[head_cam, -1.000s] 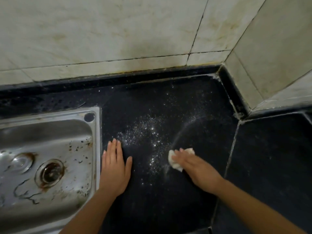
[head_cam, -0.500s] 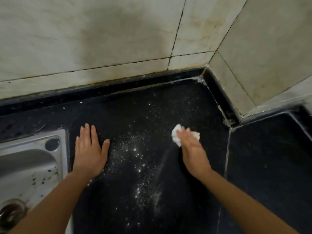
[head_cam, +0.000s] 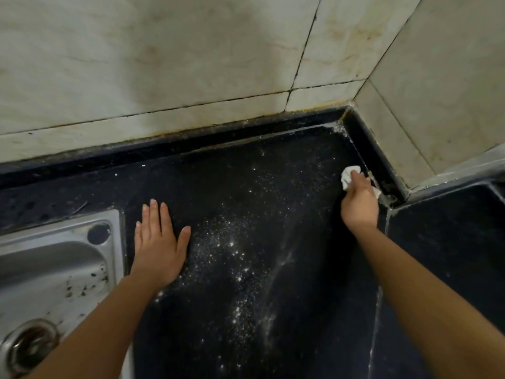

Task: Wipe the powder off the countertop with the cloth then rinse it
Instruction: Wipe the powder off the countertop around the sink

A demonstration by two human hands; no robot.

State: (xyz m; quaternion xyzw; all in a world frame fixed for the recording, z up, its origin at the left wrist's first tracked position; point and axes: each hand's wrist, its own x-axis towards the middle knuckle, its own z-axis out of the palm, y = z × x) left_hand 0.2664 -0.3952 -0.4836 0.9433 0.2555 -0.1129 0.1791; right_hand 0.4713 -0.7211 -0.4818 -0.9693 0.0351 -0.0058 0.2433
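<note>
L hand [head_cam: 159,242] flat, fingers straight on countertop [head_cam: 232,181]; R hand [head_cam: 359,205] reaching far, seemingly gripping cloth [head_cam: 348,176].

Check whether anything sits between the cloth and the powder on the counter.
Nothing visible does. The right hand grips the cloth by the right wall; only countertop separates it from the powder. The left hand lies flat beyond the powder, beside the sink.

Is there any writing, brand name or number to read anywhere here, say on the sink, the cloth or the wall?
None: the sink, cloth, wall tiles and countertop show no words, numbers, labels or signs.
</note>
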